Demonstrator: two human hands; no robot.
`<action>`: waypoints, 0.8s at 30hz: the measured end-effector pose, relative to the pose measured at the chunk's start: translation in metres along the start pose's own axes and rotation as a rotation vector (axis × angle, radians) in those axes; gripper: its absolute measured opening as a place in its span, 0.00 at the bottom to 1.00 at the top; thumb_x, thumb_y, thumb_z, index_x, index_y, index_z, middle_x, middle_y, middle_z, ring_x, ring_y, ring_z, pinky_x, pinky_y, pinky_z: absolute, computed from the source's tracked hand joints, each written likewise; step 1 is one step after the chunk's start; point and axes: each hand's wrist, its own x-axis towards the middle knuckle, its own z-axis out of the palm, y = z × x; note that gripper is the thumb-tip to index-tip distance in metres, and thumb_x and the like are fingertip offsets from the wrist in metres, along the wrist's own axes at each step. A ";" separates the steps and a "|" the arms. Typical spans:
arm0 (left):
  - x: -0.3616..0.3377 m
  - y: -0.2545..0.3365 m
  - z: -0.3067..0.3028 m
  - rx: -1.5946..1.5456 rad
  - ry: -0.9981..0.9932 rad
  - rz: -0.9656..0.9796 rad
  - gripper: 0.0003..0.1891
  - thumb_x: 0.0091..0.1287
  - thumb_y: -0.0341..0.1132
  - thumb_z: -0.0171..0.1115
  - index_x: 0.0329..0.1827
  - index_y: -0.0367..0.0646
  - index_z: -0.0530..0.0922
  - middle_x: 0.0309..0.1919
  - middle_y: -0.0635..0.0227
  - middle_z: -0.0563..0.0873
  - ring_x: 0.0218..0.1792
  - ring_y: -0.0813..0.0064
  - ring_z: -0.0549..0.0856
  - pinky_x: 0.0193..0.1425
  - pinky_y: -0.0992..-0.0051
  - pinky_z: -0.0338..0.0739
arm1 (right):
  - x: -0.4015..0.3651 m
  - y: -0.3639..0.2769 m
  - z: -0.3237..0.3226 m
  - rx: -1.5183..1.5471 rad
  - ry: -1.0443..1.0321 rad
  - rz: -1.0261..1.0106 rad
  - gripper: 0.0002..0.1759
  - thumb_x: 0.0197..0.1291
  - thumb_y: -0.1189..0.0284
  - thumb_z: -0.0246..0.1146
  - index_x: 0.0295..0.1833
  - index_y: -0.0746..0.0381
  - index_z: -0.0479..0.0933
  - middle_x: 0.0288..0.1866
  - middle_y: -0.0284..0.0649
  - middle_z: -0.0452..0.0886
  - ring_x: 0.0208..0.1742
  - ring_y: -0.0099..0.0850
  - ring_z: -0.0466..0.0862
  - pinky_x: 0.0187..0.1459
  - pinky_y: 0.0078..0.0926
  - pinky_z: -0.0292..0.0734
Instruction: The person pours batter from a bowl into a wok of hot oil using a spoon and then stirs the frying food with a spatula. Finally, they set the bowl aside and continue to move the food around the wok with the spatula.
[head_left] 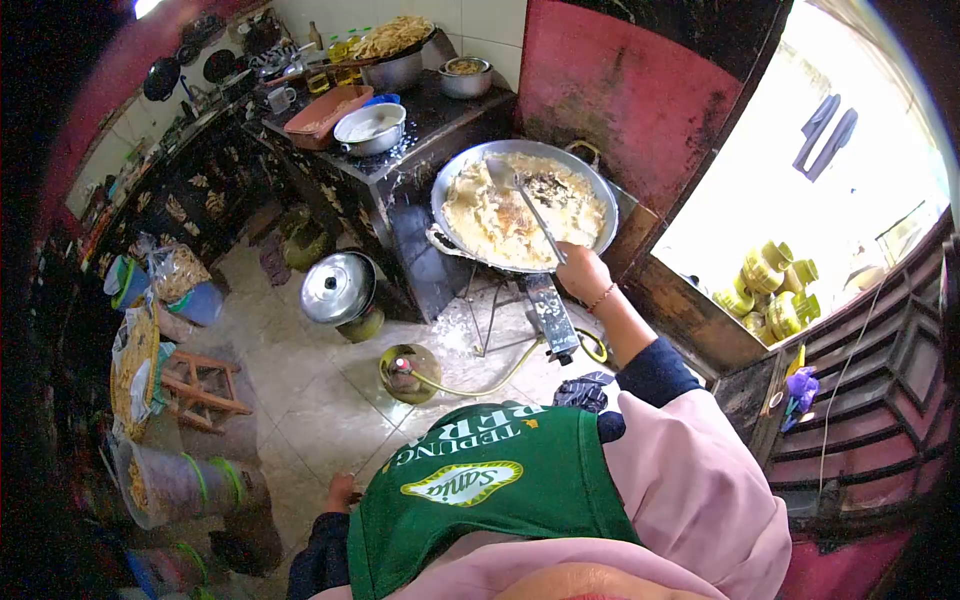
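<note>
My right hand [583, 272] is closed around the handle of a long metal spatula [535, 217]. The spatula's flat head rests among the pale, foaming food [480, 215] frying in a large wok [440, 190]. Darker brown patches show near the middle and far side of the food. The wok has two loop handles and sits on a burner stand. My left hand [342, 492] hangs low at my side, away from the wok; its fingers are too small and partly hidden to make out.
A green gas cylinder [410, 374] with a yellow hose stands below the wok. Left of it is a lidded pot [338, 287]. The black counter [430, 128] bears a white basin [370, 128] and an orange tray [328, 113]. A wooden stool [205, 390] stands left.
</note>
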 end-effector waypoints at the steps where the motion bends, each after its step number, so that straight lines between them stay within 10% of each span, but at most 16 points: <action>1: -0.002 0.008 -0.016 -0.009 -0.006 -0.004 0.20 0.41 0.42 0.70 0.34 0.41 0.77 0.33 0.53 0.81 0.38 0.54 0.79 0.45 0.59 0.72 | 0.008 0.001 0.007 0.005 -0.027 -0.003 0.17 0.46 0.73 0.50 0.45 0.60 0.74 0.38 0.55 0.78 0.42 0.49 0.79 0.45 0.42 0.73; 5: -0.007 0.028 -0.050 -0.039 -0.004 -0.086 0.23 0.36 0.43 0.74 0.33 0.41 0.77 0.36 0.55 0.81 0.39 0.56 0.80 0.48 0.60 0.71 | 0.050 0.064 0.057 -0.040 -0.049 -0.016 0.15 0.46 0.74 0.54 0.42 0.63 0.77 0.28 0.48 0.77 0.31 0.39 0.78 0.35 0.34 0.73; 8: 0.004 0.029 -0.048 0.043 -0.334 -0.001 0.18 0.43 0.41 0.69 0.33 0.41 0.77 0.32 0.56 0.81 0.37 0.55 0.80 0.46 0.60 0.72 | 0.067 0.131 0.060 -0.280 -0.051 -0.515 0.14 0.47 0.75 0.57 0.41 0.63 0.79 0.18 0.39 0.77 0.19 0.29 0.78 0.23 0.26 0.73; 12: -0.012 0.037 -0.039 -0.644 -0.121 -0.509 0.12 0.50 0.39 0.61 0.31 0.40 0.75 0.27 0.56 0.78 0.30 0.58 0.80 0.36 0.62 0.72 | -0.004 0.066 -0.028 0.071 0.082 0.099 0.19 0.45 0.73 0.55 0.47 0.60 0.77 0.22 0.48 0.77 0.23 0.37 0.80 0.28 0.33 0.75; 13: -0.015 0.038 -0.039 -0.801 -0.138 -0.635 0.11 0.51 0.38 0.60 0.31 0.40 0.74 0.25 0.57 0.77 0.29 0.59 0.79 0.34 0.62 0.72 | -0.012 0.067 -0.040 -0.060 0.123 0.048 0.20 0.46 0.72 0.54 0.48 0.58 0.76 0.41 0.49 0.79 0.44 0.46 0.78 0.46 0.37 0.73; 20: -0.011 0.034 -0.032 -1.235 -0.155 -1.101 0.09 0.60 0.35 0.49 0.26 0.39 0.70 0.16 0.63 0.69 0.20 0.64 0.77 0.21 0.65 0.70 | -0.017 0.085 -0.052 -0.266 -0.031 0.291 0.13 0.49 0.72 0.51 0.39 0.63 0.77 0.38 0.51 0.79 0.42 0.47 0.79 0.44 0.40 0.74; 23: -0.007 0.015 -0.016 -0.416 -0.203 -0.311 0.10 0.62 0.40 0.49 0.31 0.42 0.70 0.20 0.66 0.69 0.20 0.67 0.76 0.20 0.69 0.70 | -0.006 0.096 -0.022 -0.187 0.056 0.297 0.12 0.47 0.73 0.52 0.38 0.62 0.76 0.38 0.50 0.79 0.43 0.47 0.78 0.45 0.40 0.73; 24: -0.006 0.015 -0.018 -0.637 -0.194 -0.364 0.11 0.62 0.41 0.50 0.36 0.43 0.69 0.22 0.65 0.71 0.21 0.67 0.77 0.21 0.68 0.70 | 0.002 0.103 -0.014 -0.186 0.037 0.287 0.14 0.48 0.73 0.50 0.41 0.61 0.76 0.39 0.50 0.79 0.44 0.47 0.78 0.46 0.41 0.73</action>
